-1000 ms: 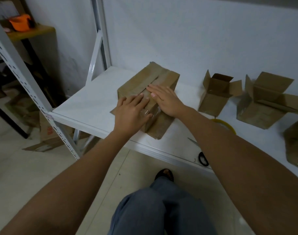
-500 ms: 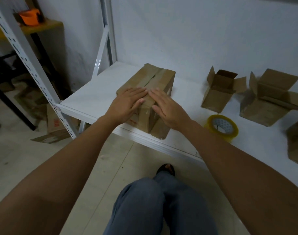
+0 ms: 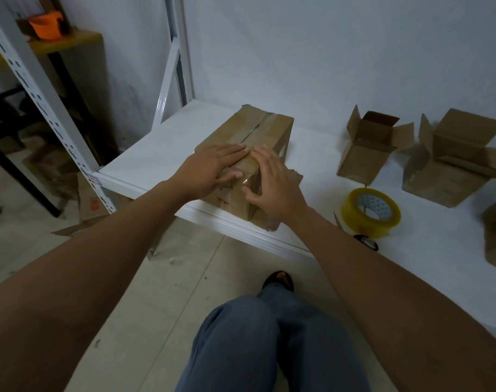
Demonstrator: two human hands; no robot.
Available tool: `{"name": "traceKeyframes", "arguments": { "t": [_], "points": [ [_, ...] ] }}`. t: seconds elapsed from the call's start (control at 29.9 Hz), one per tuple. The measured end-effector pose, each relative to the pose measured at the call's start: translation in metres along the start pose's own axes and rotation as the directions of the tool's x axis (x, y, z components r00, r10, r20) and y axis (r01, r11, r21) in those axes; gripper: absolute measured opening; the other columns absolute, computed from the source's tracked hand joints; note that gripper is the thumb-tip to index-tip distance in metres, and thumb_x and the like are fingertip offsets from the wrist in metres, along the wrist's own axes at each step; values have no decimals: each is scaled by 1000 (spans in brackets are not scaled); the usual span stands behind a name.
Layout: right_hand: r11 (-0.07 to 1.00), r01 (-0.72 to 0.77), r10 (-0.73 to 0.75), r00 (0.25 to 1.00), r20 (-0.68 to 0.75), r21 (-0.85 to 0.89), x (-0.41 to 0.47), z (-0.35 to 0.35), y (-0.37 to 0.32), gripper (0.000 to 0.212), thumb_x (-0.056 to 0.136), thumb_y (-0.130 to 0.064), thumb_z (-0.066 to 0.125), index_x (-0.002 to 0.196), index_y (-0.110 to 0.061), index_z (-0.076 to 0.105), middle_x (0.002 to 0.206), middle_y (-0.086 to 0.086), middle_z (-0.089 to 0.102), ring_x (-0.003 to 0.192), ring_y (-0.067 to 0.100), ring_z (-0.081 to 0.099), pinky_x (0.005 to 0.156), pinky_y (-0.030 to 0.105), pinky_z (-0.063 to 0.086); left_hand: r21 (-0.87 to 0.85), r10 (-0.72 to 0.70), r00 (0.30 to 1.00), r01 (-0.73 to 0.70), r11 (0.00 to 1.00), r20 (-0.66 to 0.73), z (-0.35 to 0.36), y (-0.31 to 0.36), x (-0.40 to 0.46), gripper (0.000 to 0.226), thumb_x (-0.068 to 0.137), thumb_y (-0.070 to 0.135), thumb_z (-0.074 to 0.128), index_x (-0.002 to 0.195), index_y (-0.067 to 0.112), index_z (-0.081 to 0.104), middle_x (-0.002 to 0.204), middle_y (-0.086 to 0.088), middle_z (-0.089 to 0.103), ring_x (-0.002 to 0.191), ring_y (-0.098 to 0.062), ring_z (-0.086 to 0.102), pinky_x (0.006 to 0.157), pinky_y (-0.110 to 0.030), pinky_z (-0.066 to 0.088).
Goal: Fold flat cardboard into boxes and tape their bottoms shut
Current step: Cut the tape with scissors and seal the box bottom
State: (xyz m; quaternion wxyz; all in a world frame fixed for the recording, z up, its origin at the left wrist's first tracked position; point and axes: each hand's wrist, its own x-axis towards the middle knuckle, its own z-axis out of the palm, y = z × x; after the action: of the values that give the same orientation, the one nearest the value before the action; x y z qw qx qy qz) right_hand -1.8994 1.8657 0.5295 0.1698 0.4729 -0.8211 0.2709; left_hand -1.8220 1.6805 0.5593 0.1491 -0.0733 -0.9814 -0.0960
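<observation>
box (image 3: 258, 131): set on white shelf (image 3: 156, 154), near front edge, taped seam up | left hand (image 3: 212, 168): laid flat, fingers straight, pressed on box top | right hand (image 3: 275, 182): spread open, pressed on tape at near end

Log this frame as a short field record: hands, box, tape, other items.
left hand: flat on box top, fingers straight
right hand: spread over the box's near right edge
box: on white shelf, seam taped
tape roll: right of box, on shelf
open boxes: farther right
scissors: partly hidden beside the roll
</observation>
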Motion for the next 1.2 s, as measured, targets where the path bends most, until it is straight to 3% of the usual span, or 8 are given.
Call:
{"name": "traceKeyframes", "arguments": {
  "t": [0.13,0.3,0.47,0.64,0.84,1.0,1.1,1.2],
  "points": [
    [993,-36,22,992,124,115,-1,-3,4,91,75,-43,75,144,-7,30,152,8,28,144,21,14,114,30,9,-8,4,1000,-5,1000,-27,3,3,0,74,88,63,27,145,17,39,150,-4,39,139,-21,35,108,-25,19],
    [921,-143,118,989,90,361,11,-9,0,58,91,-44,51,135,-7,42,142,6,39,134,13,31,115,35,24,-32,-5,998,3,999,-64,0,10,-1,78,89,67,20,140,13,46,144,-8,47,133,-26,44,108,-31,25],
    [932,-69,82,996,-23,356,10,-1,4,53,92,-40,55,131,-6,45,135,7,45,128,12,38,111,26,28,-7,33,999,-33,999,-20,-9,4,8,56,95,50,42,141,18,44,147,-5,44,134,-25,42,108,-38,30],
    [971,-83,58,992,116,224,15,-7,13,58,92,-38,57,138,-6,40,142,10,40,135,20,33,111,29,25,-49,-17,986,25,998,168,-26,-24,7,49,98,31,48,145,26,36,154,2,31,142,-18,26,115,-40,21],
    [888,-296,198,937,287,353,20,-29,11,47,96,-34,51,136,-11,43,143,3,40,132,12,35,112,25,25,-158,-72,996,64,985,-44,-13,-4,4,40,96,25,54,135,21,53,145,-2,46,137,-20,38,110,-33,25],
    [789,-392,437,899,17,474,19,-29,-4,32,103,-22,35,106,-1,59,105,9,58,98,20,55,86,20,41,-129,-123,937,85,988,-328,16,52,-2,29,90,34,62,117,25,68,124,4,64,110,-21,51,90,-32,29],
    [760,-401,469,883,-4,511,11,-22,-4,33,103,-21,34,114,-10,62,115,-8,55,105,3,49,86,2,37,-348,-231,907,102,932,-351,16,53,-4,27,94,34,56,116,25,68,120,8,65,111,-13,47,95,-30,27],
    [693,-431,530,848,-3,577,14,-18,-2,33,103,-19,34,118,-12,63,120,-12,52,109,-2,44,85,-5,31,-326,-173,914,48,944,-367,20,42,-4,28,99,26,47,115,19,68,119,4,66,115,-17,52,100,-29,30]
  ]
}}
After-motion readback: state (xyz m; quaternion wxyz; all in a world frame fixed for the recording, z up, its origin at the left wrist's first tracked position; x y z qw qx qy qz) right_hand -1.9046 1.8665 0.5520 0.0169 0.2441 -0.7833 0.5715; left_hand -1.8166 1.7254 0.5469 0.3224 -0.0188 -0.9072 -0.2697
